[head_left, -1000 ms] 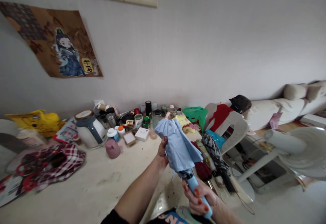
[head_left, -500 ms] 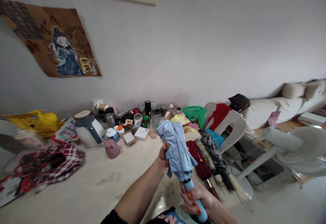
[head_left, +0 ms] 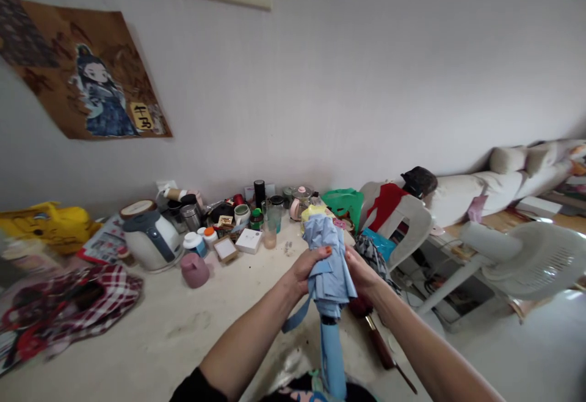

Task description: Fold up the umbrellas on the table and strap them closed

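A light blue folding umbrella [head_left: 330, 277] is held up in front of me, its cloth bunched and its blue handle pointing down toward my body. My left hand [head_left: 309, 268] wraps the cloth from the left, thumb across the folds. From the right, my right hand [head_left: 359, 271] presses around the same cloth; its fingers are partly hidden behind the folds. A loose blue strap hangs at the lower left of the cloth. Behind my right forearm, a dark red umbrella [head_left: 379, 341] and a black-and-white patterned umbrella [head_left: 372, 252] lie on the table, partly covered.
On the table [head_left: 183, 341] stand an electric kettle [head_left: 153, 240], a pink cup [head_left: 195, 269], a white box [head_left: 249, 241] and several jars along the wall. A checked cloth bag [head_left: 110, 298] lies left. Rightward are a white chair [head_left: 414, 225] and a fan [head_left: 535, 262].
My right hand has left the umbrella's handle and moved up onto the cloth. The umbrella now stands more upright, and its loose strap swings out on the left. The view has shifted slightly right.
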Tool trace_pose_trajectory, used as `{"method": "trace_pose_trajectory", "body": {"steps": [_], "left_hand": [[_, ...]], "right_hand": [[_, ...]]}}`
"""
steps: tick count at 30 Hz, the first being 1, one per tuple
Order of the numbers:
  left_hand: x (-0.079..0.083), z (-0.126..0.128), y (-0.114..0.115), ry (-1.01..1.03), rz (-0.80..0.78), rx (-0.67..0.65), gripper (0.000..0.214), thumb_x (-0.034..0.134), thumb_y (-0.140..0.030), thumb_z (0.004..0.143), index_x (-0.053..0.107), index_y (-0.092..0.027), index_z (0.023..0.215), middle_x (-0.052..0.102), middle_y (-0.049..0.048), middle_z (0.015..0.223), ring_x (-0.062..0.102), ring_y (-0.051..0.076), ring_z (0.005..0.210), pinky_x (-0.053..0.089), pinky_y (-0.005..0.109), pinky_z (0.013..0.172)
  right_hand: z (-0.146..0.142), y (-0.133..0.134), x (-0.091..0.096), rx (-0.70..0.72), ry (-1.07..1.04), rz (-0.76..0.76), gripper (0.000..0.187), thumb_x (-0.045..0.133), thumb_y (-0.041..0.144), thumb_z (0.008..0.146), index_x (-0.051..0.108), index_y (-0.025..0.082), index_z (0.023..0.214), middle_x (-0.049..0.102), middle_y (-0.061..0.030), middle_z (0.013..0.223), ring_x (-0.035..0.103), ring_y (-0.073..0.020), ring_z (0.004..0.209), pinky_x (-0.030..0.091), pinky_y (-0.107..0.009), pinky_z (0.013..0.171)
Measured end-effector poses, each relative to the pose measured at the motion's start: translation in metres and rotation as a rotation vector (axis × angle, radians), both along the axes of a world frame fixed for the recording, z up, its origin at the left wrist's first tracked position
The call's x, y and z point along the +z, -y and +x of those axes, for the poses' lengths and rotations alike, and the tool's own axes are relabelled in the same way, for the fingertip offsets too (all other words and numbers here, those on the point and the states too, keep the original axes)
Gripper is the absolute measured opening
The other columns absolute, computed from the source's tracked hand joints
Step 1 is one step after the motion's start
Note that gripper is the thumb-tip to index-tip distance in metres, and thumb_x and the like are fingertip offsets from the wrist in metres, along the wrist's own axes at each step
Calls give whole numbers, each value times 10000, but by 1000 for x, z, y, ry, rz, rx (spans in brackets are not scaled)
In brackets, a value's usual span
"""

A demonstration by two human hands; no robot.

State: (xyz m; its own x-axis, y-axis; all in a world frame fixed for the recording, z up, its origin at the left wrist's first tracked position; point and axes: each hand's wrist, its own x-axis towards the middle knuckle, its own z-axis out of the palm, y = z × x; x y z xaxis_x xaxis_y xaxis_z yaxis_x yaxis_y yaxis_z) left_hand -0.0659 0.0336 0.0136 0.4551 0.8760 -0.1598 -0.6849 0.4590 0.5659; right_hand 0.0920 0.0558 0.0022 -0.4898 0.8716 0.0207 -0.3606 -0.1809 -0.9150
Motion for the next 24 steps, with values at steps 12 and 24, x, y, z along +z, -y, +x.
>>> {"method": "trace_pose_trajectory", "body": {"steps": [12, 24], "left_hand": [[32, 26, 15, -267, 82, -29, 434, 829, -158, 511, 692, -73, 915, 714, 87, 819, 653, 184, 704, 522, 342, 742], [10, 28, 32, -32, 225, -261, 429, 810, -280, 536, 707, -126, 922, 696, 23, 744, 601, 128, 605, 485, 253, 619]], "right_hand": [[-14, -31, 80, -213, 247, 275, 851, 788, 280, 543, 495, 200, 1338, 701, -26, 893, 644, -196, 765, 521, -330, 739], [3, -10, 99, -146, 171, 427, 1050, 796, 349, 565, 272, 310, 1474, 500, -106, 1384, 594, -268, 1104, 507, -369, 852]]}}
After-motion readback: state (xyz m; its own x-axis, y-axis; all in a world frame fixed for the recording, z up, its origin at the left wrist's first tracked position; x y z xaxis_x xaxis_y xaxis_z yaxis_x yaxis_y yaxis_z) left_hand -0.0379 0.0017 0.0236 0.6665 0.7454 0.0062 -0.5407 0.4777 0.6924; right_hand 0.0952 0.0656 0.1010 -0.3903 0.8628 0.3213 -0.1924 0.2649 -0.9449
